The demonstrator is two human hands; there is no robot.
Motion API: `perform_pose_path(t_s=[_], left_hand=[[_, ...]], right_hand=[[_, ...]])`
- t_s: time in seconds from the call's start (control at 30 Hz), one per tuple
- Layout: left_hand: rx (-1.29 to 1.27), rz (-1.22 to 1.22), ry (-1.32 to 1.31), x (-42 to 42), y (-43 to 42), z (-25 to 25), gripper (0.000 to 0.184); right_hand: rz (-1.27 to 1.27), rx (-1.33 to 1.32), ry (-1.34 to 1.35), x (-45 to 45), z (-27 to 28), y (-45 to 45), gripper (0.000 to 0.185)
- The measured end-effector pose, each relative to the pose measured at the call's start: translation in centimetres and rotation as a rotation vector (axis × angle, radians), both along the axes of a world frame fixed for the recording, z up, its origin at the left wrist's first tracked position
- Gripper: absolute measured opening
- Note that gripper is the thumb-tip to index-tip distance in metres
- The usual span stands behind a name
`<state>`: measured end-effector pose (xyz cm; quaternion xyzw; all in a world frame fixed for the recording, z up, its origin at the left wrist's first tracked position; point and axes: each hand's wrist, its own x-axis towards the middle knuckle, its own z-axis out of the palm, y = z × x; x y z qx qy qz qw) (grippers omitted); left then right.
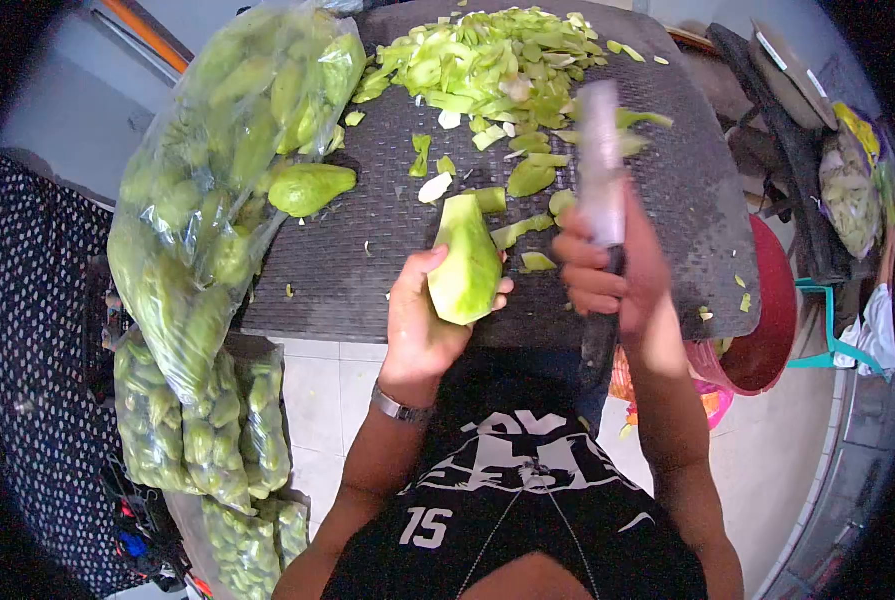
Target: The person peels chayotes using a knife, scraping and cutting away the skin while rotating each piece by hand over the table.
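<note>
My left hand (429, 310) is wrapped round a partly peeled green fruit (465, 262), held upright above the near part of the dark woven table (337, 270). To its right, my right hand (617, 270) grips a knife (601, 160) by its black handle. The blade points away from me, blurred by motion, and does not touch the fruit. Loose strips of peel (532, 176) lie just beyond both hands. A whole green fruit (312, 190) rests on the table at the left, against a large clear bag of fruit (197, 200).
A big heap of peelings (487, 65) covers the table's far part. Several more bags of green fruit (207, 430) lie below the table at the left. At the right are a red tub (767, 310), a teal stool (822, 325) and a filled plastic bag (849, 195).
</note>
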<state>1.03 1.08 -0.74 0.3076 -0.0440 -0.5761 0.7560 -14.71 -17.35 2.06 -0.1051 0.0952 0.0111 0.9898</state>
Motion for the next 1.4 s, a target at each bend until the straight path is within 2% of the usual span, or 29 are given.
perform_pose_path(t_s=[0.07,0.17,0.2,0.3,0.37,0.4,0.43,0.6,0.9,1.1,1.2,1.33,1.4], left_hand=[[0.025,-0.009,-0.005,0.0,0.3,0.3,0.055],[0.017,0.012,0.036,0.4,0.6,0.2,0.054],[0.039,0.022,0.026,0.1,0.7,0.4,0.053],[0.066,0.036,0.001,0.4,0.5,1.2,0.051],[0.038,0.026,0.025,0.9,0.4,0.3,0.050],[0.059,0.147,0.071,0.1,-0.5,0.2,0.051],[0.048,0.061,0.047,0.0,-0.8,1.0,0.051],[0.180,0.040,0.028,-0.6,-1.8,1.2,0.053],[0.185,0.178,-0.028,-2.0,-1.9,2.6,0.052],[0.164,0.076,0.072,-1.2,-1.8,2.0,0.053],[0.124,0.194,-0.129,-2.5,-1.6,2.0,0.054],[0.133,0.354,0.027,-2.6,-2.3,0.0,0.052],[0.018,0.085,-0.066,-1.5,-0.6,-0.1,0.053]], right_hand=[[0.054,0.135,0.109,0.5,-0.5,1.0,0.070],[-0.016,-0.008,-0.178,0.1,0.7,1.6,0.068],[-0.081,-0.104,-0.175,0.1,1.3,2.1,0.067],[-0.189,-0.900,0.359,-0.5,0.1,3.4,0.064],[-0.324,-1.951,0.311,-0.8,-0.5,5.1,0.060],[-0.248,-2.144,0.306,-1.1,0.5,6.2,0.057],[-0.166,-2.331,0.302,-1.3,1.2,7.1,0.056],[-0.101,-2.376,0.340,-1.1,2.0,8.3,0.063],[-0.091,-2.432,0.369,-0.9,1.6,8.2,0.066],[-0.134,-2.420,0.350,-1.0,1.7,8.2,0.066],[-0.147,-2.429,0.346,-1.0,1.6,8.1,0.063],[-0.180,-2.339,0.375,-0.9,1.6,7.0,0.058],[-0.082,-2.535,0.193,-1.0,1.4,4.4,0.061]])
